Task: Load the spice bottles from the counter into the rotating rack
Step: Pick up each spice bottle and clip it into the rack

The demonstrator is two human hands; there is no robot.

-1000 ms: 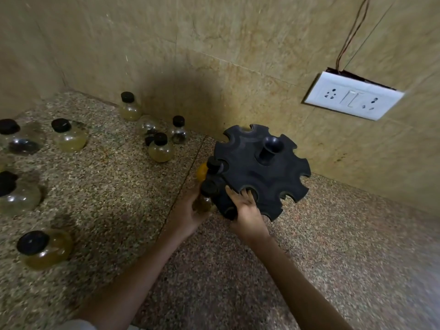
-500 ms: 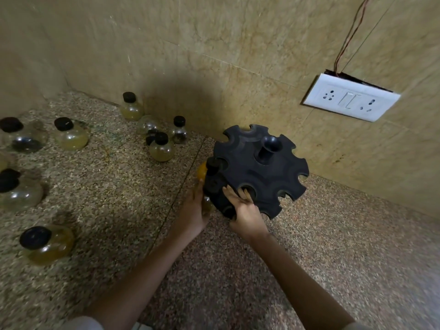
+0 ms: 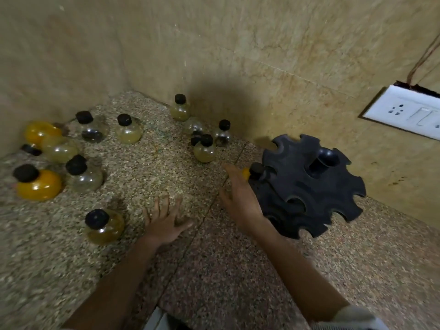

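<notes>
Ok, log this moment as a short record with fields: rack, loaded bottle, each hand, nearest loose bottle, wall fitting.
rack: black rotating rack, on the counter by the wall
loaded bottle: one orange bottle with black cap in a left-side slot
left hand: open, fingers spread, low over the counter
right hand: open, beside the rack, holding nothing
nearest loose bottle: yellowish bottle, upright, left of the left hand
wall fitting: white socket plate

— What did we see on the counter (image 3: 214, 270)?
— Our left hand (image 3: 164, 222) lay spread flat; our right hand (image 3: 240, 198) rested open against the black rack (image 3: 309, 186), bottles (image 3: 104, 226) scattered leftward.
</notes>
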